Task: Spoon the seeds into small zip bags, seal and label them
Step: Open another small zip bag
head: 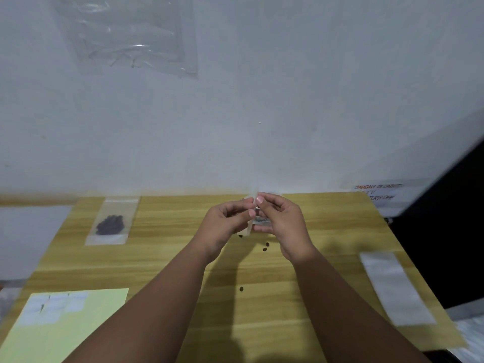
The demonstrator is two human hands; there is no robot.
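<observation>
A small clear zip bag (258,221), held upright above the far middle of a wooden table (301,297), with both hands meeting at its top edge. The left hand (225,226) pinches the bag's upper left side between thumb and fingers; the right hand (281,226) pinches the upper right side, its fingertips (259,199) touching those of the left. The picture is blurred, so the bag's contents and whether its strip is closed cannot be told. Loose dark seeds (265,247) lie on the table just below the hands, with one more seed (241,288) nearer the viewer, between the forearms. To the far left, flat on the table, lies a second clear bag (111,221) holding a dark heap of seeds. At the near left lies a yellow sheet (78,336) bearing pale labels (52,307). At the right edge lies a pale plastic strip (395,286). A clear plastic sheet (131,35) hangs on the white wall (314,100) behind.
</observation>
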